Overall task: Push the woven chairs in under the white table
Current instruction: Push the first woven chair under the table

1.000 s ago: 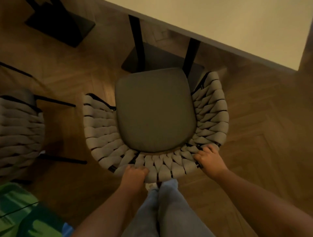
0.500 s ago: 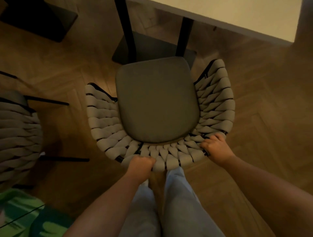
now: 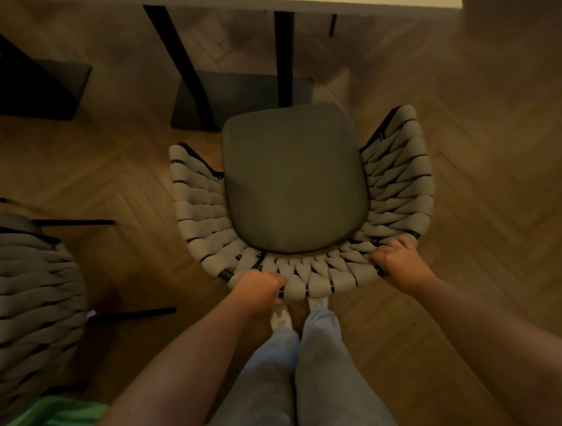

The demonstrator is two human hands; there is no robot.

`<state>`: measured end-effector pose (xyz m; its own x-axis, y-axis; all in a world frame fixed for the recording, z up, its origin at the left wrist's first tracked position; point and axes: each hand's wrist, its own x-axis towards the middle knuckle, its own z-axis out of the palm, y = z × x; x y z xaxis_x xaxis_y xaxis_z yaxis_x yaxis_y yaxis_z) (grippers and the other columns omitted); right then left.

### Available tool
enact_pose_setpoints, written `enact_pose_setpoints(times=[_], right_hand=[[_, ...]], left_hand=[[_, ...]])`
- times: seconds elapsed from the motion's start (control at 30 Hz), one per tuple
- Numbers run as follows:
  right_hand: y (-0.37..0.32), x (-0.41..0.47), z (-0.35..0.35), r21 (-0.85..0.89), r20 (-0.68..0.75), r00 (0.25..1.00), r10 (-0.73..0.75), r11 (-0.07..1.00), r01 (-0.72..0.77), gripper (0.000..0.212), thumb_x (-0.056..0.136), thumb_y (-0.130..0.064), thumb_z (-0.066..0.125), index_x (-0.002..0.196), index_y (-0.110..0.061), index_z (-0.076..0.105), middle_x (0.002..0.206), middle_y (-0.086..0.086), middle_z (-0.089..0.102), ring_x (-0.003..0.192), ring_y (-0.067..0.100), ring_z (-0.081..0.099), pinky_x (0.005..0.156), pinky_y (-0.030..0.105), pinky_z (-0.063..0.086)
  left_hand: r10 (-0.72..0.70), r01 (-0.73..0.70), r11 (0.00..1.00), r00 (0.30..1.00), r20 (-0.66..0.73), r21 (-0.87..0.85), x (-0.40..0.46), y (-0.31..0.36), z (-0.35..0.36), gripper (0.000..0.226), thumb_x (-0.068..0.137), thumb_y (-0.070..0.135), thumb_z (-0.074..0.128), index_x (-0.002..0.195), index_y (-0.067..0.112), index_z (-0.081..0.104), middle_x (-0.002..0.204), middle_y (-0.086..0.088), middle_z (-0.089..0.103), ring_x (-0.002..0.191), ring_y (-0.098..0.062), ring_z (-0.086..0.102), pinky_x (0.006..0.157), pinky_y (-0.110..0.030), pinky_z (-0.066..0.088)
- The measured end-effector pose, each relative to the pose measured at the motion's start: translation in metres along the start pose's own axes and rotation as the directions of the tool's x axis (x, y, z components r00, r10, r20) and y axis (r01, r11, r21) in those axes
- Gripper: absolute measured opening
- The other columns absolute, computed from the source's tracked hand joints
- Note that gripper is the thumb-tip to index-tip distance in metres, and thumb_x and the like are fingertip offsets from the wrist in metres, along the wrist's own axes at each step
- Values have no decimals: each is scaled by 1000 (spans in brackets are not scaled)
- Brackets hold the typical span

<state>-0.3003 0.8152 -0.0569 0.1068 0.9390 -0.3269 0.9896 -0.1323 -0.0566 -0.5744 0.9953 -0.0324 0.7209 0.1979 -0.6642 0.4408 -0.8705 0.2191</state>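
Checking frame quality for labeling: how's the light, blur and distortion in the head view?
Head view: dim warm light, soft all over; the chair and both hands, left and right, are readable; wide-angle bending stretches the table legs and floor edges; the second chair at left is dark and cropped; no glare.

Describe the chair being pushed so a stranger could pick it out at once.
Start at the white table along the top edge, then drop to the woven chair facing its black legs. Unlike the second woven chair at far left, its curved back is gripped by the left hand and right hand.
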Motion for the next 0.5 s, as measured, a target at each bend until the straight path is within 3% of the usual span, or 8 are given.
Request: enact_pose_setpoints(times=[0.13, 0.23, 0.33, 0.4, 0.47, 0.5], right_hand=[[-30, -6, 3, 86, 6, 999, -37, 996, 36, 53, 39, -20, 93, 88, -26, 72, 80, -8, 67, 75, 22, 62, 81, 33, 27], [-39, -9, 5, 136, 0, 999, -44, 990, 43, 53, 53, -35, 89, 101, -28, 69, 94, -10, 68, 89, 20, 63, 93, 33, 26], [-40, -12, 0, 188, -49, 999, -22, 982, 31, 45, 84, -63, 53, 111, -30, 66, 104, -11, 68, 107, 16, 60, 109, 45, 31], [-38, -8, -7, 256, -12, 999, 37, 966, -32, 65, 94, -67, 20, 107, -27, 70, 105, -7, 68, 113, 18, 57, 113, 45, 27], [-33, 1, -14, 217, 31, 994, 109, 970, -113, 82, 95, -64, 2, 103, -24, 72, 110, -4, 67, 120, 21, 51, 116, 44, 13], [-32, 6, -17, 160, 68, 986, 154, 974, -163, 80, 95, -62, 2, 108, -25, 71, 118, -3, 65, 128, 22, 45, 117, 45, 5]], left_hand=[[3, -5, 999, 999, 33, 50, -18, -25, 4, 31, 94, 34, 54, 123, 24, 51, 121, 0, 59, 107, -20, 57, 91, -34, 47], [-13, 12, 999, 1000, 23, 37, -28, -42, 12, 34, 93, 34, 54, 126, 27, 49, 125, 2, 58, 111, -19, 56, 95, -34, 44], [-22, 22, 999, 1000, 9, 23, -31, -57, 18, 43, 93, 37, 53, 135, 29, 45, 135, 5, 53, 124, -15, 50, 111, -36, 31], [-20, 20, 999, 1000, 2, 25, -35, -66, 15, 53, 90, 57, 48, 137, 31, 44, 138, 9, 52, 127, -11, 47, 116, -37, 21], [-51, 51, 999, 998, -24, 9, -41, -75, 8, 83, 76, 85, 22, 134, 33, 48, 133, 11, 56, 125, -8, 49, 117, -39, 16], [-100, 98, 995, 993, -55, -36, -43, -81, 3, 89, 72, 87, 13, 131, 33, 52, 129, 11, 59, 122, -7, 50, 117, -41, 12]])
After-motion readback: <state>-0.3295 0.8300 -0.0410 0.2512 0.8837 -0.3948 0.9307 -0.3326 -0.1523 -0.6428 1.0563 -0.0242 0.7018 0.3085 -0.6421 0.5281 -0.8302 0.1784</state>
